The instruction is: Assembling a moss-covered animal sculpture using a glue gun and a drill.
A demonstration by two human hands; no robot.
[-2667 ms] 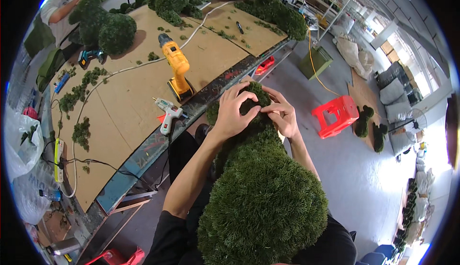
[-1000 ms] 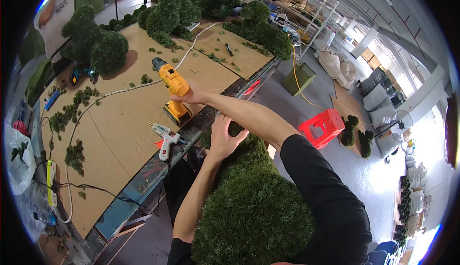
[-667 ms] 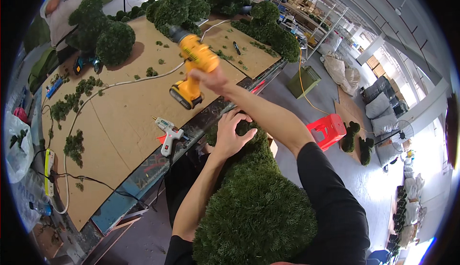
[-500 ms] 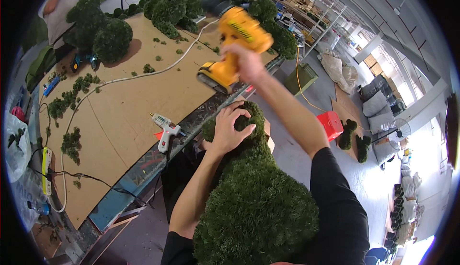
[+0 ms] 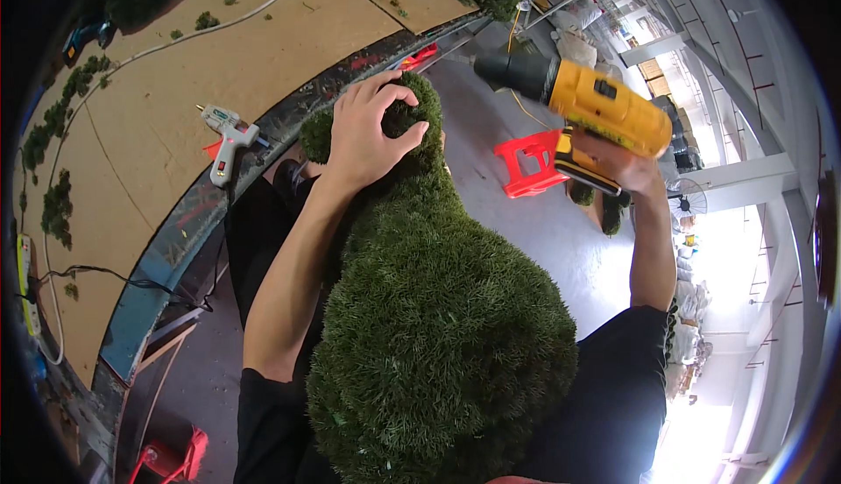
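A large artificial-grass figure (image 5: pixel 438 344), dark green with a big round body and a narrower end, rests against me and points away toward the table. My left hand (image 5: pixel 359 138) grips that narrower end, thumb and fingers curled around a dark hollow in it. Out to the right, clear of the figure, my right hand (image 5: pixel 626 169) holds up a yellow and black cordless drill (image 5: pixel 604 107) by its handle, with the chuck toward the left. Whether a bit is fitted is hard to make out.
Left of me, a tan-topped table (image 5: pixel 175 107) carries a glue gun (image 5: pixel 232 142), a white cable (image 5: pixel 197 35), scattered green sprigs (image 5: pixel 57 208) and a blue-black power tool (image 5: pixel 86 42). Red stools stand on the floor, one to the right (image 5: pixel 530 164), another at lower left (image 5: pixel 175 458).
My right hand has swung the drill from above the table out to the right and nearer. My left hand keeps its grip on the figure. The view has shifted rightward and down.
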